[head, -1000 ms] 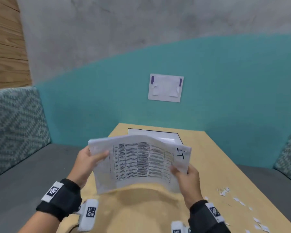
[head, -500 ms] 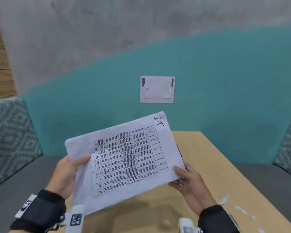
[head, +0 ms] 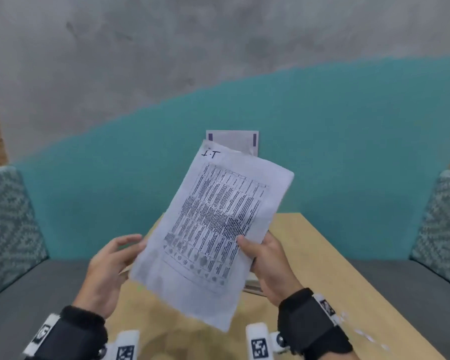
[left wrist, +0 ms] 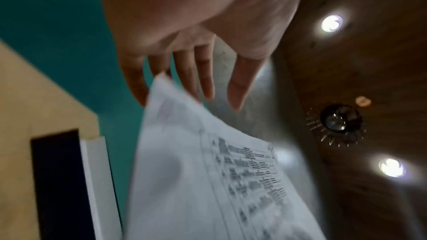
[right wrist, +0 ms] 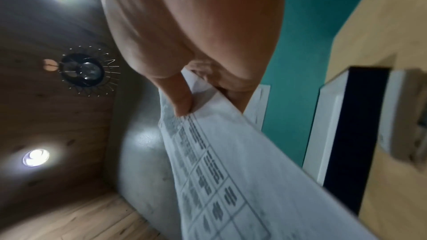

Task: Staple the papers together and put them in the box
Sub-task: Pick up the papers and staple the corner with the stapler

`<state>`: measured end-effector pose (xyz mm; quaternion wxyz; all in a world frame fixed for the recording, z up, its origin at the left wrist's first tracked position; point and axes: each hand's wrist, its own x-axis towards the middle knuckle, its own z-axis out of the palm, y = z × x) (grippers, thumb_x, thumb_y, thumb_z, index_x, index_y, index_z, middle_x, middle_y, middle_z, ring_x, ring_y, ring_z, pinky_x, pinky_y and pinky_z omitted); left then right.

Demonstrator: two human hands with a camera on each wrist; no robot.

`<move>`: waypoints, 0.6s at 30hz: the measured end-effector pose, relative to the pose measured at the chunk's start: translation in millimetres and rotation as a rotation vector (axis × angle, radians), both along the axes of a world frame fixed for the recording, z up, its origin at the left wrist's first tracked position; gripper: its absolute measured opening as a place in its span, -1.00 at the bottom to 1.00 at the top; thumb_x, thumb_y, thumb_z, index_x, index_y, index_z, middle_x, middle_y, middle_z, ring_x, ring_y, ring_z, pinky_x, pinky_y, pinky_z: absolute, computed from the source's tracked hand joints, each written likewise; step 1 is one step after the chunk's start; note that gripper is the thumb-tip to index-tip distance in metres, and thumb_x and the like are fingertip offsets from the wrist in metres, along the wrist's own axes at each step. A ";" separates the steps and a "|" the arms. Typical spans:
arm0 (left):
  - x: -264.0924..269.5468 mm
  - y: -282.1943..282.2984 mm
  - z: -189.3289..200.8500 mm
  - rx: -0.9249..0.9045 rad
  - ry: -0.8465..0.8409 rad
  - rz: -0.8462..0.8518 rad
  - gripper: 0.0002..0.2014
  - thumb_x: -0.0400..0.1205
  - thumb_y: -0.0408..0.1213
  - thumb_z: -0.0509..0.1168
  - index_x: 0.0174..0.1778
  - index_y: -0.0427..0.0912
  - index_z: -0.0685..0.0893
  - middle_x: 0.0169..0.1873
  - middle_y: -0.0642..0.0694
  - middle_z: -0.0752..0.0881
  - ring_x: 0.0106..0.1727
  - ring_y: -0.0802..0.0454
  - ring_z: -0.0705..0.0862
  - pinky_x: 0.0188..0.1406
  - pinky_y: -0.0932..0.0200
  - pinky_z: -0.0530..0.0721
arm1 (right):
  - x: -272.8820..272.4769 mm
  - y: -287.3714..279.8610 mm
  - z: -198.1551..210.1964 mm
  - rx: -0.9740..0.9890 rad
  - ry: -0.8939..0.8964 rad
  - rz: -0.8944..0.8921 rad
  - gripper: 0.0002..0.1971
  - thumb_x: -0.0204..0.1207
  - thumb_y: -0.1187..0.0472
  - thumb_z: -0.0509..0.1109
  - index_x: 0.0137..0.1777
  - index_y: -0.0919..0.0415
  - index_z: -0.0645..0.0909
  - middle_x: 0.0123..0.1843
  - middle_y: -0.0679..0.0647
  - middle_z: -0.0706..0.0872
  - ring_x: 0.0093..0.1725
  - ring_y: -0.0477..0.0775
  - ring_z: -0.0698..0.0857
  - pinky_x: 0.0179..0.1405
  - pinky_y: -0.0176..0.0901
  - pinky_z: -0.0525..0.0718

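Matt printed paper sheets (head: 213, 229), smooth pale wood table (head: 322, 255), rough concrete wall (head: 166, 61)

The papers (head: 213, 229) bear handwritten "I.T" at the top corner; the printed table is illegible.

Light wood worktop (head: 320, 258) w/ a white-walled, dark-inside box (left wrist: 92, 180) lying on it; small white paper scraps (head: 366, 336) scattered nr its right edge.
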<state>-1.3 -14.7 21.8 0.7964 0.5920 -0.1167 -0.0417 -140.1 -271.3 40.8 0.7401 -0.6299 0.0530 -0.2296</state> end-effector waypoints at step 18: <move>-27.4 -66.4 15.9 0.099 -0.220 -0.070 -0.76 0.51 -0.46 0.55 0.08 -0.22 0.81 -0.04 -0.05 0.92 -0.03 0.00 0.90 -0.17 0.24 0.78 | 8.5 -11.5 -11.2 -0.170 -0.030 -0.222 -0.82 0.58 0.29 0.53 0.13 0.03 0.76 0.05 -0.15 0.89 0.11 -0.08 0.83 0.26 -0.07 0.72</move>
